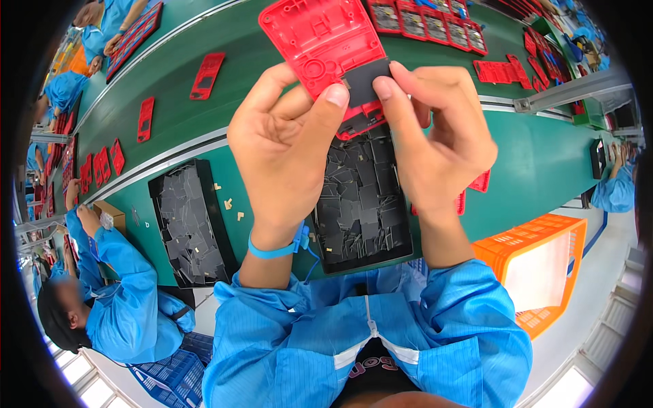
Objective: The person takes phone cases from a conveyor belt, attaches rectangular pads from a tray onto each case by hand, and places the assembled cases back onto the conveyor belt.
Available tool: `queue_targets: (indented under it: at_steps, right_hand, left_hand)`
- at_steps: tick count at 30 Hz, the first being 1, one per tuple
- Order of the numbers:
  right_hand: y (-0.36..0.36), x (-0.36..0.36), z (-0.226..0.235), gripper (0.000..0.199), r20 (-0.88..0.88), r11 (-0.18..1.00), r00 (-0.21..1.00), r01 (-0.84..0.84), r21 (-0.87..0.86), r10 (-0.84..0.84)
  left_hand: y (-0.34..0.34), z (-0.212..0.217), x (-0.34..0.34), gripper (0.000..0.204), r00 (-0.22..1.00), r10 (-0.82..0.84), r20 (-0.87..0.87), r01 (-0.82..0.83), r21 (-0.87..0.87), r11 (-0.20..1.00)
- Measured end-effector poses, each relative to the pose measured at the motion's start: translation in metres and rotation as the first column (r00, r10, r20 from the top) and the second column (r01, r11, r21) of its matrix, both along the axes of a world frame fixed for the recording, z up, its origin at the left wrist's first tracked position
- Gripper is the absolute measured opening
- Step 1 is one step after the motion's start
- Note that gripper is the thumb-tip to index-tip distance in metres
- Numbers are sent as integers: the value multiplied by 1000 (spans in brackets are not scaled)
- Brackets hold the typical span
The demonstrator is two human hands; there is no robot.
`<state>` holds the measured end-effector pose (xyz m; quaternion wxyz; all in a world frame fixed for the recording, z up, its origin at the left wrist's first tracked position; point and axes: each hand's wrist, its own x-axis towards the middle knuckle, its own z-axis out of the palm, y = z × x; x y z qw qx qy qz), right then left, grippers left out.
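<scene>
Currently, the left fingers (333, 96) grasp a red casing (326, 47), thumb on its inner face and the others curled behind it. The right fingers (389, 92) pinch a black sheet (365, 80) at its right edge, thumb and index finger close together there. The casing is tilted, held up above the table with its ribbed inside facing the wearer, and the sheet lies across its lower middle part.

This one casing looks partway done: the sheet is over it, yet whether it sits flat or is fastened cannot be told, since both hands cover its edges. The upper part of the casing is bare red plastic.

Below the hands, a black tray (371, 264) is heaped with loose dark pieces (357, 197), so plenty of material seems unused. To its left on the table (537, 153), a second tray (222, 238) is just as full, with small tan bits (228, 203) scattered beside it. Red parts (480, 181) lie near the right forearm.

Farther out, single red casings (207, 75) rest well apart on the green belt (173, 88), and more sit in rows (435, 28) beyond; which of those are finished is too small to judge. A co-worker in a blue sleeve (129, 262) sits at the left.
</scene>
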<state>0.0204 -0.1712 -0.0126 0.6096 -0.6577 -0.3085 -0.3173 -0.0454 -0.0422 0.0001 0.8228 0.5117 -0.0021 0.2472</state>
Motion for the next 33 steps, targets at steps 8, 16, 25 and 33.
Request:
queue_targets:
  at_steps: [8, 16, 25, 33]
  right_hand:
    - [6, -2, -10, 33, 283, 950, 931, 278, -141, -231]
    - [8, -12, -3, 13, -287, 906, 871, -327, 268, 399]
    - [-8, -10, 9, 6, -500, 803, 632, -520, 293, 592]
    - [-9, -14, 4, 8, -455, 845, 713, -475, 245, 533]
  left_hand:
    - [-5, -3, -1, 31, 999, 44, 31, -42, -44, 998]
    - [-13, -5, 1, 30, 993, 79, 90, -74, -57, 996]
    - [-15, 2, -3, 29, 995, 38, 90, -37, -11, 999]
    - [-15, -2, -6, 29, 999, -49, 20, 50, -16, 999]
